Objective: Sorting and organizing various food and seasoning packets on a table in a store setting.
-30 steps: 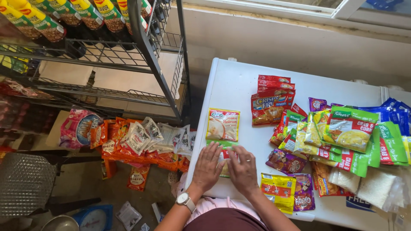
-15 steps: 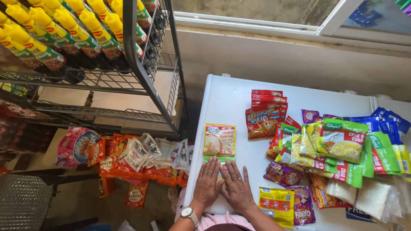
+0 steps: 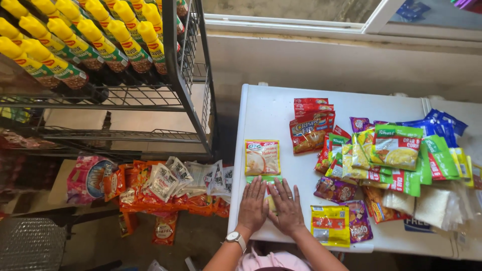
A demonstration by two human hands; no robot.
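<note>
Green-edged packet (image 3: 271, 193) is lying flat on the white table (image 3: 266, 108), peeking out between both palms. Left hand (image 3: 252, 207) and right hand (image 3: 288, 210) are pressing it with fingers spread, gripping nothing. At twelve o'clock, an orange soup packet (image 3: 262, 157) is sitting just beside it.

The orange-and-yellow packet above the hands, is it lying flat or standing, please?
Flat: the orange-and-yellow packet lies face up on the white table.

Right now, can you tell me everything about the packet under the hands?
The packet is a flat, glossy sachet with a green top edge and yellowish face, lying on the white table. The left hand and right hand press flat on it, hiding most of it. Its top edge meets the yellow-and-orange packet above.
</note>
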